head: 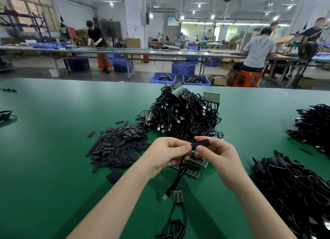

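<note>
Lower centre | left hand (pixel 166 154) pinches USB cable (pixel 178 176); right hand (pixel 219 154) pinches heat-shrink sleeve (pixel 200 143) | step: apparently threading | next: probably align, slide sleeve on

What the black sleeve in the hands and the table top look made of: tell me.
Black sleeve: probably soft matte plastic or rubber tubing; dull, no shine. Table top: smooth green mat, likely rubber or vinyl; faint sheen, soft reflections.
</note>
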{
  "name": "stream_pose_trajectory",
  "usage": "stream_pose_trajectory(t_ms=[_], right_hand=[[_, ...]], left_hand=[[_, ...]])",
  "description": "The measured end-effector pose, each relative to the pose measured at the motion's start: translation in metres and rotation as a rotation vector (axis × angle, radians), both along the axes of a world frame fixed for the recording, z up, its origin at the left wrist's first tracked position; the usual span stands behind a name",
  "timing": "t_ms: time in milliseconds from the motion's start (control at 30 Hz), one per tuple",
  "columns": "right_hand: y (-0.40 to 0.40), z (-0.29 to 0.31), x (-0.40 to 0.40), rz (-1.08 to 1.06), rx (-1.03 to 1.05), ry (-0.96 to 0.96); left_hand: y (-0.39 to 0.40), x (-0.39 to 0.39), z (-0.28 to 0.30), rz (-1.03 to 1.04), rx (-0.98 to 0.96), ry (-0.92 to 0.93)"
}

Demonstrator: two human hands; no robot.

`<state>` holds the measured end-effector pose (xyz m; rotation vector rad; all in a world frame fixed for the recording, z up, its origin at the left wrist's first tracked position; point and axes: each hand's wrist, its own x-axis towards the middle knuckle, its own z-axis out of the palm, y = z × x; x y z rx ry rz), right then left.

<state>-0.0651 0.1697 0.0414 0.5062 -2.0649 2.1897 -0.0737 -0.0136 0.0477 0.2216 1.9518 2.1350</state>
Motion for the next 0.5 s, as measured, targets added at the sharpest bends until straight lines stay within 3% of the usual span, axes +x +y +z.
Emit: stream_pose_trajectory(t_ms=[200,433,500], right_hand=[[0.0002,0.0076,-0.0030,-0.016,0.118,0.065],[-0.0017,0.0032,-0.0040,-0.115,0.073,0.066],[-0.0032,0.0017,-0.0028,-0.117,0.061,0.071]], left_hand=[[0.0032,0.0015,-0.0015,0.033,-0.010,0.022],[0.0084,-0.0002,-0.0034,0.148,-0.283,0.386],[0.0072,-0.0012,-0.0015,0.149,-0.289,0.415]])
